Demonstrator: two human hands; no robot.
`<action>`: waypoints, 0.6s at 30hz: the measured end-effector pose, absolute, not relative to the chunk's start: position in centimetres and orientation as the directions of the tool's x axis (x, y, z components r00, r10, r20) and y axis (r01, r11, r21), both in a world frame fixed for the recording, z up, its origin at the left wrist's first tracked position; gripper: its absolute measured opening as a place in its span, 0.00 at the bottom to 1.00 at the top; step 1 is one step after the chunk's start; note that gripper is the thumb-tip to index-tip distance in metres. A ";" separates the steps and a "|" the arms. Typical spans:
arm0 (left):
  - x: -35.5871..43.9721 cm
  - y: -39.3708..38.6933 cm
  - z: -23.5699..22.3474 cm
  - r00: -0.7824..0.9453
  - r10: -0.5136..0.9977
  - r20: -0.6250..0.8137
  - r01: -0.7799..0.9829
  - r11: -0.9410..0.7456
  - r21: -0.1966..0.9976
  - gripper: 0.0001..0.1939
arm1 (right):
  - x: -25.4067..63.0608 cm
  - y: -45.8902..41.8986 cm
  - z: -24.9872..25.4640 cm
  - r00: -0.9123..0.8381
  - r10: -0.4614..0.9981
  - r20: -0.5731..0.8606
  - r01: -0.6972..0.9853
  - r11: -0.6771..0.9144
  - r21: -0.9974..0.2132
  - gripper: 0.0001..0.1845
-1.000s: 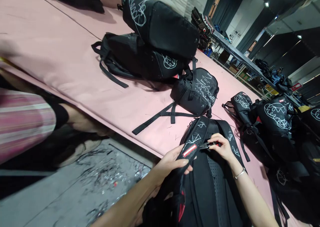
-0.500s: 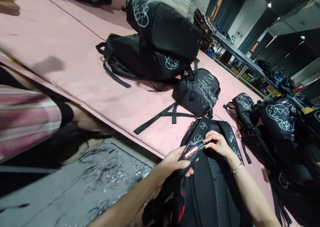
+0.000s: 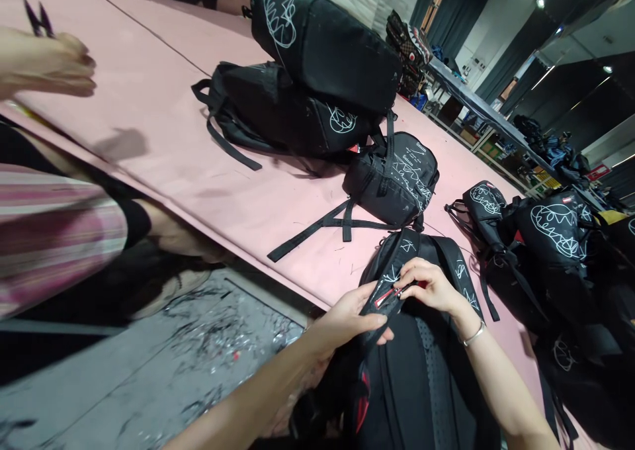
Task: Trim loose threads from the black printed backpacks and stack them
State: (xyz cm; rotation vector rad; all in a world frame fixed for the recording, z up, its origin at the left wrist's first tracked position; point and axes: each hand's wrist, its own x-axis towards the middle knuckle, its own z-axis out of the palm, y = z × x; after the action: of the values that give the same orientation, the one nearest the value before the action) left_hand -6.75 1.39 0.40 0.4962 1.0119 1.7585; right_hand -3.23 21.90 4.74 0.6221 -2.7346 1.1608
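Observation:
A black backpack [image 3: 407, 377] with white scribble prints lies in front of me, its padded back and straps facing up. My left hand [image 3: 354, 317] is closed around one shoulder strap [image 3: 389, 284], thumb on top and fingers underneath. On that strap a narrow red and white label [image 3: 384, 298] shows between my hands. My right hand [image 3: 429, 284] pinches at the strap just beside the label, the fingertips pressed together. What lies between them is small and dark, too unclear to name. The other shoulder strap [image 3: 459, 271] runs under my right wrist.
Beyond are a small black bag [image 3: 397, 179] with loose straps and two stacked black backpacks [image 3: 317, 59]. More black bags [image 3: 555, 238] crowd the right side. At upper left a co-worker's hand [image 3: 44, 63] holds dark pointed snips [image 3: 37, 18] above the pink table [image 3: 163, 119].
My right hand has shifted slightly left and down along the strap, and the red label now looks narrower. The co-worker's hand has come further into view with the snips.

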 end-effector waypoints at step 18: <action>-3.8 4.2 1.5 -0.600 0.799 -0.046 -0.499 -0.328 0.802 0.28 | 6.4 18.4 3.1 -0.792 0.282 0.542 -0.086 0.827 -0.556 0.09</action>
State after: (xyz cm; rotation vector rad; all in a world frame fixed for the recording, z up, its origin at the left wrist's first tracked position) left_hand -3.78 4.24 1.47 0.4592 1.0352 2.0016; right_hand 6.37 18.43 3.13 -0.1436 -2.3710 0.7606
